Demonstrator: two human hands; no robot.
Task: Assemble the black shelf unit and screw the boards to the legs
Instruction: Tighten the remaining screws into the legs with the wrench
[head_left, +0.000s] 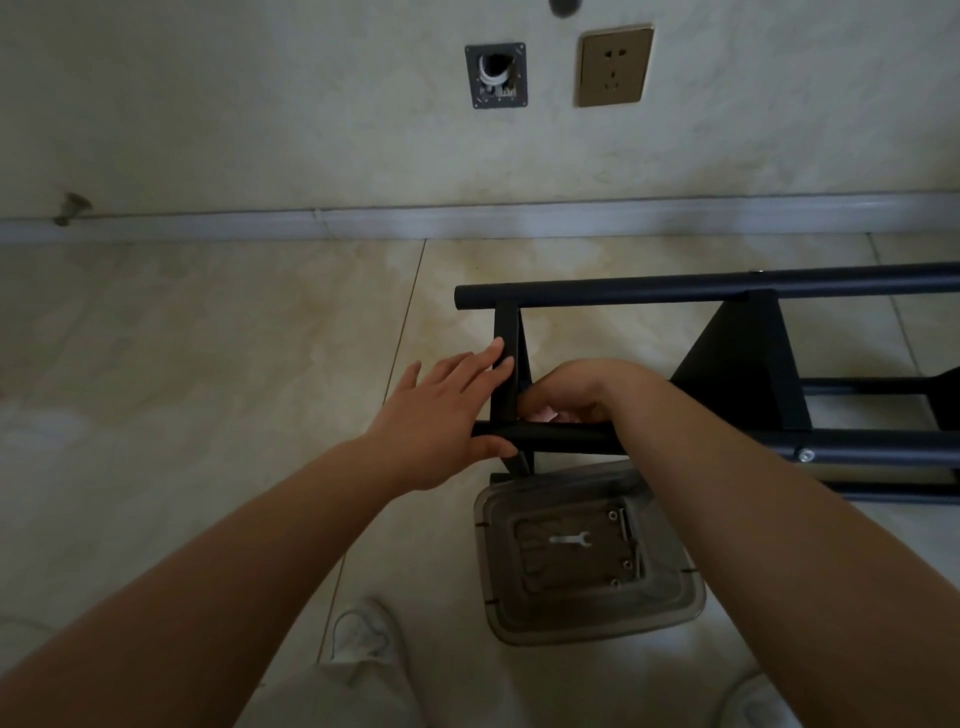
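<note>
1. Two hands work at the near end of the black shelf unit (727, 364), which lies on its side on the tiled floor (208, 338) close to the wall (260, 104).
2. Left hand (441, 415): fingers straight and spread, pressing flat against the end board (506, 364), thumb resting on the near leg (561, 439). It steadies the frame and grips nothing.
3. Right hand (576, 389): fingers curled in at the joint where the end board meets the near leg. Whatever they pinch is hidden behind the hand, so I cannot tell whether it is a screw, a tool or nothing.
4. Done so far, as I judge it: the far leg (675, 291) and near leg already carry the end board and a second board (743, 364) further right, and a bright screw head (805, 455) shows on the near leg at that second board.
5. Left to do: the joint under the right hand looks like the one in hand now. More legs run off the right edge, so the remainder cannot be counted.
6. Hardware waits just below the hands: a grey tray (498, 613) on the floor holds a small wrench (570, 539) and several loose screws (626, 564), which suggests fixings are not all placed.
</note>
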